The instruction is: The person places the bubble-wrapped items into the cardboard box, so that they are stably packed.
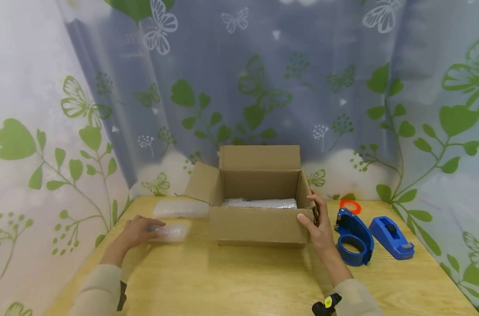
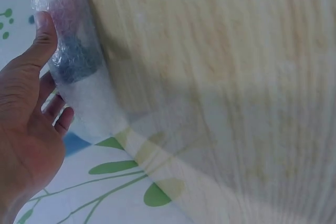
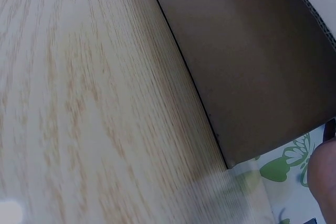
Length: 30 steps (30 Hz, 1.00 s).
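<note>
On the left of the table, my left hand (image 1: 134, 231) grips the end of a bubble-wrapped bundle (image 1: 172, 232). Through the wrap, the left wrist view shows something reddish and something dark; thumb and fingers (image 2: 46, 38) lie on either side of the bundle. An open cardboard box (image 1: 259, 224) stands in the middle with its flaps spread. Bubble wrap (image 1: 269, 203) shows inside it. My right hand (image 1: 322, 232) holds the box at its right front corner, thumb on the front flap and fingers behind the right side.
A second bubble-wrapped pack (image 1: 180, 209) lies left of the box, behind the held bundle. To the right stand a blue tape gun (image 1: 355, 241), a blue tape dispenser (image 1: 391, 237) and an orange tape roll (image 1: 350, 206). A patterned curtain (image 1: 239, 87) hangs behind the table (image 1: 223, 285).
</note>
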Each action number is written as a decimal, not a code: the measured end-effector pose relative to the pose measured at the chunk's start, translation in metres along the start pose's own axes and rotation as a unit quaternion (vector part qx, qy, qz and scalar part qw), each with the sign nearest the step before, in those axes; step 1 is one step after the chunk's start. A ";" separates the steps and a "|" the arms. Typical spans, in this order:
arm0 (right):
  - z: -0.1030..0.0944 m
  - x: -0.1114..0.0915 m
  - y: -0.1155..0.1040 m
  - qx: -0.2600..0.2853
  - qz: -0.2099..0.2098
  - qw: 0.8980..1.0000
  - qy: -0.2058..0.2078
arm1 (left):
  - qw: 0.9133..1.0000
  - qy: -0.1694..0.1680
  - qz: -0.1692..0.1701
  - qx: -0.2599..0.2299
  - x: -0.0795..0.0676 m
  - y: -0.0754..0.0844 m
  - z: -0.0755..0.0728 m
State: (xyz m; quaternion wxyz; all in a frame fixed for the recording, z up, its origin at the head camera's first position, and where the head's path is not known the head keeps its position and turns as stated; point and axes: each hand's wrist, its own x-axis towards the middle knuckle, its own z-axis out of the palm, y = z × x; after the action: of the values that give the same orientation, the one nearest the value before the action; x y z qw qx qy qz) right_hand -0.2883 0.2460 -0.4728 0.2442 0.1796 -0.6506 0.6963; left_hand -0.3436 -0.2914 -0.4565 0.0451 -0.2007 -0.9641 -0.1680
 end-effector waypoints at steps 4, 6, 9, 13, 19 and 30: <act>-0.002 0.000 0.000 0.001 0.002 1.000 0.002 | 1.000 -0.014 -0.003 0.026 -0.003 -0.004 0.001; -0.002 0.000 0.000 -0.001 -0.001 1.000 0.000 | 0.999 -0.016 -0.003 0.029 -0.006 -0.006 0.002; -0.002 0.001 0.001 -0.003 -0.006 1.000 -0.001 | 1.000 -0.008 0.005 0.026 -0.009 -0.009 0.004; -0.003 0.002 0.002 -0.004 -0.008 1.000 0.000 | 1.000 0.002 0.021 -0.005 -0.012 -0.013 0.009; -0.002 0.001 0.000 -0.006 -0.009 1.000 0.002 | 0.998 -0.002 0.034 -0.046 -0.016 -0.015 0.014; -0.003 -0.001 0.001 -0.016 -0.005 1.000 0.000 | 0.999 0.025 0.028 -0.037 -0.019 -0.004 -0.001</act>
State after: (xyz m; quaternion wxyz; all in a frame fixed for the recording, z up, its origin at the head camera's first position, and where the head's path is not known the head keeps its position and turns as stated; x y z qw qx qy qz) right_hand -0.2883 0.2491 -0.4744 0.2505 0.1794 -0.6606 0.6846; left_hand -0.3277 -0.3021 -0.4592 0.0664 -0.2245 -0.9500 -0.2067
